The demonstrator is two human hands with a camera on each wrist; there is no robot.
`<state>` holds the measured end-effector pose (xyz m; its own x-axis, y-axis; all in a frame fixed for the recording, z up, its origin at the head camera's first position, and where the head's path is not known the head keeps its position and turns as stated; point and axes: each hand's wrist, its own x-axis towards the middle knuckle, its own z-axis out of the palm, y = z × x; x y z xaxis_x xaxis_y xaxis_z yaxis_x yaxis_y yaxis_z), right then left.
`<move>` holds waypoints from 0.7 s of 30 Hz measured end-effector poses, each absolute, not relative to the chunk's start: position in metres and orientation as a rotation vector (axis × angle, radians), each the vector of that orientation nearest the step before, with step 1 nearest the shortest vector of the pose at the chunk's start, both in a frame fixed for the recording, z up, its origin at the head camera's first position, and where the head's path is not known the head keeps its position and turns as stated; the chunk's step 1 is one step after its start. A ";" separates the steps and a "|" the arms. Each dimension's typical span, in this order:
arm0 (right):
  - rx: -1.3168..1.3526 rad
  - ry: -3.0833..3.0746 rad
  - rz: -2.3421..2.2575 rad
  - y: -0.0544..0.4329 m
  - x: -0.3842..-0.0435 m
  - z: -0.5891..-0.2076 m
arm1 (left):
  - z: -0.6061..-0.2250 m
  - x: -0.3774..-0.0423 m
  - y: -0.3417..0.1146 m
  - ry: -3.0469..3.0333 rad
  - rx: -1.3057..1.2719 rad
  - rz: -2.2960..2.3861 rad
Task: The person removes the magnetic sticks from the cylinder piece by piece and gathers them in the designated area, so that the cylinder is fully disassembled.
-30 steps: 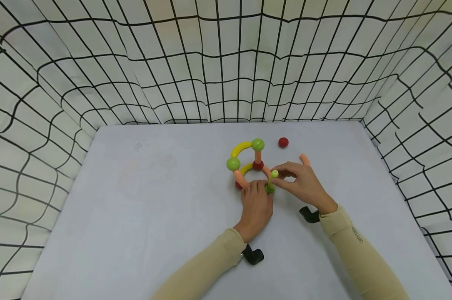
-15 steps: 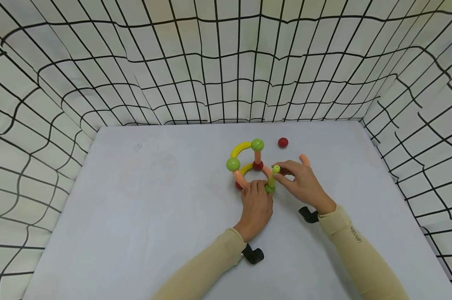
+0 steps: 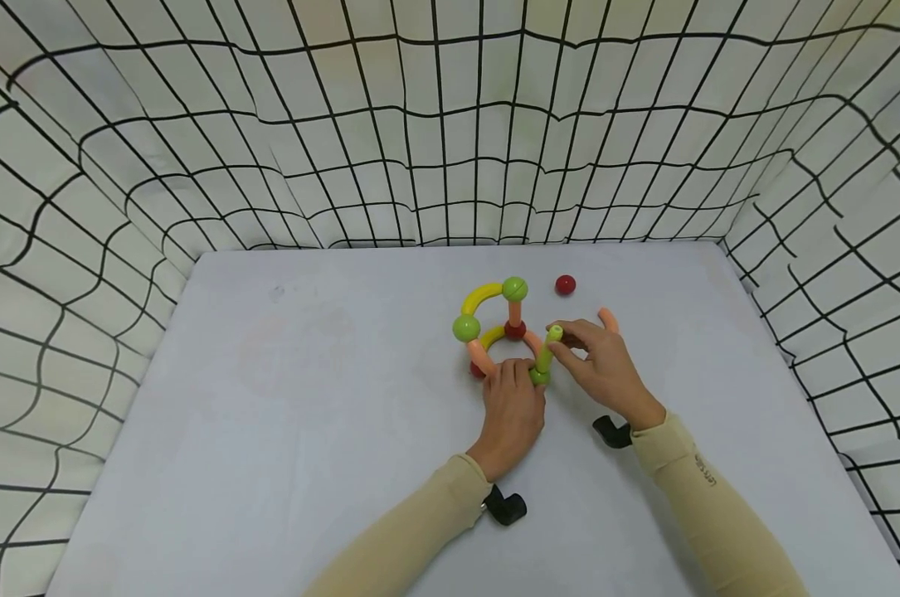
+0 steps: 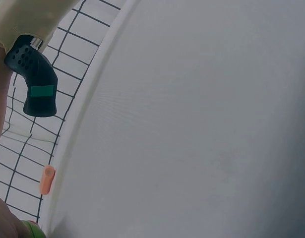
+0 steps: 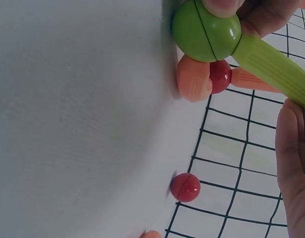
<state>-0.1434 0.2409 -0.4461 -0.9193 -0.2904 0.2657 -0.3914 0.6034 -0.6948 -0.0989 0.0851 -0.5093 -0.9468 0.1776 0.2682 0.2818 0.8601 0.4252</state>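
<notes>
Green rod (image 5: 271,67), pinched by right hand (image 3: 605,371); left hand (image 3: 511,421) grips green ball (image 5: 199,30).
Rod probably light, stiff, smooth; best held mid-length.

A yellow-green plastic rod (image 3: 546,355), slanted up from a green plastic ball (image 3: 540,377), is pinched by the right hand (image 3: 601,365); the ball, near right in a yellow, orange, red and green plastic rod-and-ball frame (image 3: 496,333), is gripped by the left hand (image 3: 513,410).

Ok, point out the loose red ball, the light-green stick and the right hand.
Loose red ball (image 3: 565,285), head view: its middle.
Light-green stick (image 5: 271,66), right wrist view: its shaft.
Right hand (image 3: 605,366), head view: its back.
</notes>
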 end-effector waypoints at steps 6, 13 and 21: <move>0.525 -2.667 1.218 0.240 -0.144 -0.449 | -0.509 -0.099 0.086 -2.811 -0.362 -0.658; 0.364 -2.558 1.280 0.243 -0.151 -0.435 | -0.504 -0.099 0.084 -2.812 -0.374 -0.631; 0.229 -2.727 1.286 0.256 -0.158 -0.433 | -0.503 -0.100 0.083 -2.818 -0.389 -0.584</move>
